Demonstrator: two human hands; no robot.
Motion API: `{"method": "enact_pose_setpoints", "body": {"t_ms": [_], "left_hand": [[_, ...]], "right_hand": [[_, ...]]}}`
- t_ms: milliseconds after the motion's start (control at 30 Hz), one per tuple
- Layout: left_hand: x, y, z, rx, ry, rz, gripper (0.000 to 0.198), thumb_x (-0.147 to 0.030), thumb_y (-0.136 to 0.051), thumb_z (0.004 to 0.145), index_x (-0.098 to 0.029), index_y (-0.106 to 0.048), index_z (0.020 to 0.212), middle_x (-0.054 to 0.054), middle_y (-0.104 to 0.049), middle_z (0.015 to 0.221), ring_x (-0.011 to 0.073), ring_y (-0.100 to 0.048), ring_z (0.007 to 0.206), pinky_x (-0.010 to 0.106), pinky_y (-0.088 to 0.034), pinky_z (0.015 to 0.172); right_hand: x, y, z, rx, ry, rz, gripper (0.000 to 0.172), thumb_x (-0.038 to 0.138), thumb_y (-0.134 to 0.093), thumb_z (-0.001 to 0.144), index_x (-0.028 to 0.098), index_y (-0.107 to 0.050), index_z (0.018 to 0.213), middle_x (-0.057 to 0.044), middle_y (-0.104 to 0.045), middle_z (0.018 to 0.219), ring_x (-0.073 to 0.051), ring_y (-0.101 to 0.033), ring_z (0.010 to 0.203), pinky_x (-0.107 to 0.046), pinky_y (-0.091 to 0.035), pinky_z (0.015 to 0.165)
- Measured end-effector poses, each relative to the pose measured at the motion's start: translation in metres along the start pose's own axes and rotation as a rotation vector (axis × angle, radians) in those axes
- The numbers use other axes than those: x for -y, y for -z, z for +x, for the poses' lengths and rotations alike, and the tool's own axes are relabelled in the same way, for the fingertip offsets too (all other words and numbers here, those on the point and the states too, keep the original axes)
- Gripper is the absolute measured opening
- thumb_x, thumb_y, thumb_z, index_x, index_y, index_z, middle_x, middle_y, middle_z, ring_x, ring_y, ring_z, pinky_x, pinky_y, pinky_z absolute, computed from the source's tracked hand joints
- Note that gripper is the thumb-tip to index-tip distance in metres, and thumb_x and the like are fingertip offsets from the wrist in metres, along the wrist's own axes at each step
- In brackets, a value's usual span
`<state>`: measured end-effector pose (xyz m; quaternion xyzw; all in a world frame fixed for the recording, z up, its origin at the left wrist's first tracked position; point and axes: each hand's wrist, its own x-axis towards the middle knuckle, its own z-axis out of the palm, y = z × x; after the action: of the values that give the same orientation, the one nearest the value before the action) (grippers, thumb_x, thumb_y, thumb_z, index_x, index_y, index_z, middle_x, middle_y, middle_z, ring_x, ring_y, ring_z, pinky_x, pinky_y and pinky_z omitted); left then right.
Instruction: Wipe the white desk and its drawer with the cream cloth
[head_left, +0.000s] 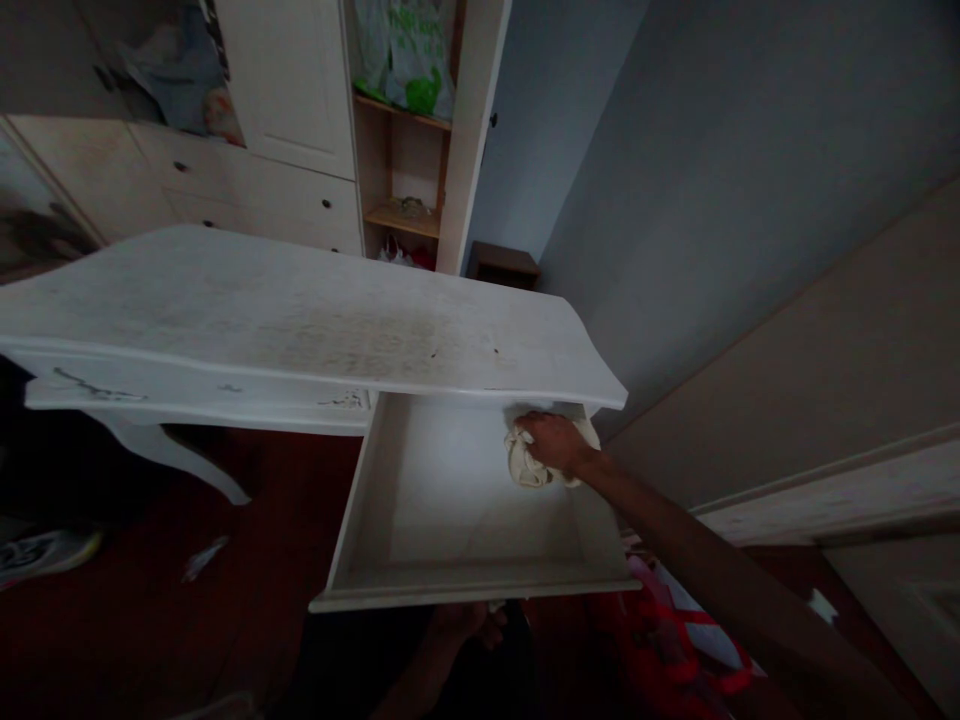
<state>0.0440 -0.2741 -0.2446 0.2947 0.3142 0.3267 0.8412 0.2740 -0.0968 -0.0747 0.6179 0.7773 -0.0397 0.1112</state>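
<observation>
My right hand [551, 440] is closed on a bunched cream cloth [529, 465], pressing it inside the pulled-out drawer [435, 490] near its back right corner. The drawer belongs to a white desk [225, 290] with dark smudges across its top. Below the drawer's front edge is my left hand [469, 622], its fingers curled beside a small pale thing at the front panel. The panel partly hides that hand, and what it grips is unclear.
Behind the desk stands a white wardrobe [292, 80] with an open door and plastic bags [409, 50] on a shelf. A wall [712, 250] rises at the right. A red bag [660, 630] lies on the dark red floor, and a shoe [49, 555] is at the left.
</observation>
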Motion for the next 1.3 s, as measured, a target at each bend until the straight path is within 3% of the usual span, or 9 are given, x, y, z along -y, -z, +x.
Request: {"method": "enact_pose_setpoints", "body": {"t_ms": [200, 400, 467, 567, 633, 733, 967, 1100, 1300], "left_hand": [[-0.002, 0.000, 0.000, 0.003, 0.045, 0.031, 0.071, -0.076, -0.075, 0.060, -0.010, -0.076, 0.088, 0.014, -0.075, 0.086, 0.0189, -0.067, 0.068, 0.030, -0.048, 0.064], [-0.003, 0.000, 0.000, 0.038, 0.077, 0.004, 0.071, -0.074, -0.075, 0.063, -0.011, -0.075, 0.096, 0.014, -0.076, 0.088, 0.0193, -0.068, 0.071, 0.030, -0.048, 0.065], [-0.005, 0.000, 0.000, 0.053, 0.104, -0.011, 0.070, -0.073, -0.076, 0.062, -0.010, -0.075, 0.094, 0.015, -0.075, 0.088, 0.0193, -0.068, 0.071, 0.030, -0.048, 0.066], [-0.008, 0.000, 0.000, 0.066, 0.138, -0.019, 0.069, -0.072, -0.078, 0.060, -0.010, -0.075, 0.089, 0.015, -0.075, 0.087, 0.0193, -0.068, 0.071, 0.029, -0.048, 0.066], [-0.010, -0.001, -0.001, 0.056, 0.134, -0.020, 0.068, -0.072, -0.079, 0.060, -0.010, -0.075, 0.089, 0.014, -0.075, 0.087, 0.0191, -0.068, 0.071, 0.029, -0.048, 0.066], [-0.012, -0.002, -0.002, 0.035, 0.121, -0.032, 0.066, -0.070, -0.080, 0.060, -0.011, -0.075, 0.089, 0.013, -0.076, 0.087, 0.0184, -0.068, 0.070, 0.028, -0.048, 0.064], [-0.011, -0.002, -0.002, 0.049, 0.128, -0.053, 0.061, -0.066, -0.082, 0.061, -0.011, -0.075, 0.088, 0.012, -0.076, 0.088, 0.0164, -0.069, 0.071, 0.025, -0.048, 0.064], [-0.010, -0.001, -0.002, 0.051, 0.130, -0.079, 0.062, -0.064, -0.082, 0.063, -0.011, -0.075, 0.093, 0.014, -0.076, 0.090, 0.0177, -0.069, 0.072, 0.027, -0.048, 0.065], [-0.010, -0.001, -0.004, 0.058, 0.133, -0.059, 0.065, -0.067, -0.080, 0.064, -0.012, -0.075, 0.097, 0.014, -0.075, 0.094, 0.0181, -0.067, 0.074, 0.029, -0.048, 0.069]], "right_hand": [[0.024, -0.035, -0.034, -0.164, -0.042, 0.340, 0.052, 0.022, -0.050, 0.091, 0.011, -0.050, 0.141, -0.018, -0.055, 0.143, -0.025, -0.050, 0.135, -0.040, -0.038, 0.114], [0.038, -0.037, -0.070, 0.069, -0.072, 0.224, 0.096, 0.055, -0.075, 0.073, 0.012, -0.039, 0.150, -0.023, -0.031, 0.160, -0.040, -0.029, 0.147, -0.054, -0.035, 0.114], [0.037, -0.030, -0.070, 0.119, -0.137, 0.112, 0.090, 0.057, -0.075, 0.073, 0.011, -0.047, 0.145, -0.024, -0.034, 0.158, -0.041, -0.033, 0.145, -0.054, -0.038, 0.111], [0.031, -0.020, -0.058, 0.105, -0.293, 0.037, 0.058, 0.054, -0.061, 0.087, 0.012, -0.061, 0.126, -0.023, -0.062, 0.134, -0.035, -0.062, 0.121, -0.042, -0.050, 0.097], [0.026, -0.016, -0.045, 0.008, -0.401, -0.018, 0.054, 0.050, -0.051, 0.094, 0.010, -0.057, 0.130, -0.021, -0.068, 0.121, -0.032, -0.070, 0.103, -0.038, -0.054, 0.085], [0.021, -0.011, -0.028, -0.114, -0.464, -0.113, 0.059, 0.044, -0.041, 0.099, 0.006, -0.042, 0.144, -0.025, -0.066, 0.121, -0.032, -0.072, 0.096, -0.039, -0.055, 0.077], [0.027, -0.001, 0.006, -0.122, -0.507, -0.102, 0.044, 0.040, -0.034, 0.101, 0.015, -0.060, 0.127, -0.020, -0.072, 0.110, -0.032, -0.073, 0.096, -0.040, -0.054, 0.078], [0.057, 0.001, 0.027, -0.153, -0.426, -0.076, 0.044, 0.041, -0.036, 0.100, 0.018, -0.063, 0.125, -0.019, -0.072, 0.114, -0.030, -0.073, 0.095, -0.038, -0.054, 0.077], [0.129, 0.006, 0.064, -0.246, -0.182, 0.042, 0.042, 0.041, -0.040, 0.098, 0.025, -0.061, 0.131, -0.012, -0.073, 0.115, -0.028, -0.069, 0.103, -0.038, -0.053, 0.084]]}}
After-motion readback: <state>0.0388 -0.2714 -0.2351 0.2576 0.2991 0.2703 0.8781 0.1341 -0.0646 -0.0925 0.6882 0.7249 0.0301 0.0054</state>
